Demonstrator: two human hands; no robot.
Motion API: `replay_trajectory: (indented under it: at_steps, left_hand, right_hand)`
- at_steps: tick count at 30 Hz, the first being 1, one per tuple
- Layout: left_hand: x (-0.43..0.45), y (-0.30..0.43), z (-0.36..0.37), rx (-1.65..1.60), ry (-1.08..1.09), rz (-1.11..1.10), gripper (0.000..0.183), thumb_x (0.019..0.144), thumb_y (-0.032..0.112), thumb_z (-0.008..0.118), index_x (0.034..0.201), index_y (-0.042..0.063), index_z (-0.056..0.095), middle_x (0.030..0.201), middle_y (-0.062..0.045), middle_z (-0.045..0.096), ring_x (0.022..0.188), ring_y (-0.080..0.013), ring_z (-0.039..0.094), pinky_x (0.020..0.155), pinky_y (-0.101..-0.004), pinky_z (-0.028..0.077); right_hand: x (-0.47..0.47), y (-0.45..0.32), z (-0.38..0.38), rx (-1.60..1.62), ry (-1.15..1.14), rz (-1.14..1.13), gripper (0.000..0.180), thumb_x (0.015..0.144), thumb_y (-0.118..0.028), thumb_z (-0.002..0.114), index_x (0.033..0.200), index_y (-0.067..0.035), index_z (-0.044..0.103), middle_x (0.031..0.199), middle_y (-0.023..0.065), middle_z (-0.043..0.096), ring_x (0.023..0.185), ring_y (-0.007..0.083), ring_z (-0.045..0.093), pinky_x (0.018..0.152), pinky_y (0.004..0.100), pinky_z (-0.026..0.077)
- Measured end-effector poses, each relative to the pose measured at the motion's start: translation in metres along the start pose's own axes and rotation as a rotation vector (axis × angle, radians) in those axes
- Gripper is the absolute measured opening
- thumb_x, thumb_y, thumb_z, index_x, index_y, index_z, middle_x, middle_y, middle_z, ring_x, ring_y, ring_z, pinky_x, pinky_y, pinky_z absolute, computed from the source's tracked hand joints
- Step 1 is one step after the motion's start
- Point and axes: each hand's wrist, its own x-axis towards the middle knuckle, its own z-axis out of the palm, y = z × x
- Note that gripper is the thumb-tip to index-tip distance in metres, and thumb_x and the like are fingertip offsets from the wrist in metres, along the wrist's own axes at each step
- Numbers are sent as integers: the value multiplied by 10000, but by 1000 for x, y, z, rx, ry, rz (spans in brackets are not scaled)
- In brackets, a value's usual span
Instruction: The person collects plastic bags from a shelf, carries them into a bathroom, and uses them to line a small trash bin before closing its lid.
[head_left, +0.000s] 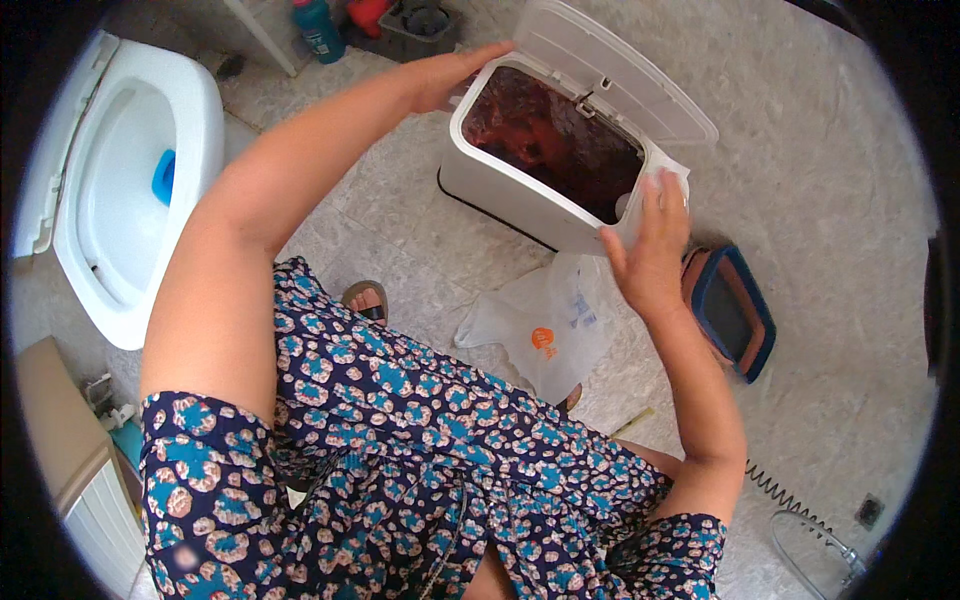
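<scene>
In front of me stands a white rectangular waste bin (517, 191) with a dark reddish-brown liner bag (540, 135) inside. Its white hinged lid (637, 71) is raised on the far side. My left hand (442, 79) grips the bin's left end near the rim, its fingers partly hidden behind it. At the other end my right hand (656, 251) holds the right side, thumb by the rim corner and fingers over white film. Below this hand, a whitish plastic bag (495, 322) with orange and blue print hangs or lies; I cannot tell whether it is attached.
A white toilet (202, 112) is on the left. Behind are a teal bottle (321, 34) and a grey container (420, 22). A blue-rimmed collapsible basin (761, 322) sits right by the wall. A coiled hose (787, 491) runs lower right; a beige cabinet (60, 420) is lower left.
</scene>
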Motion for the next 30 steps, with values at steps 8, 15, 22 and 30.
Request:
replay_trajectory:
  at_steps: [8,15,22,30]
  left_hand:
    - [-17,1,-13,372,-255,-355,618,769,513,558,1258,155,434,1173,-86,545,1049,-249,534,837,-481,436]
    - [6,5,-13,298,59,-243,537,787,477,521,1233,181,469,1219,-71,509,1070,-302,505,890,-557,364]
    - [36,-14,-67,-46,313,64,374,840,427,519,1144,209,531,1071,15,554,993,-155,467,800,-398,386]
    - [24,1,-24,531,857,239,599,870,350,518,1324,45,272,1347,-206,294,1232,-342,318,993,-433,301]
  right_hand:
    - [-64,49,33,1215,-394,1105,682,842,-504,503,1330,-90,269,1220,134,481,1035,275,552,846,389,422]
    - [-29,47,51,1586,-328,1071,712,833,-512,514,1346,-116,221,1271,139,432,1068,293,534,936,426,349]
    - [32,40,89,1671,-264,1012,752,838,-497,511,1359,-66,180,1368,150,283,1101,322,499,944,422,339]
    - [10,63,135,1184,-135,838,737,850,-451,519,1351,-9,209,1287,159,399,1088,241,516,873,343,406]
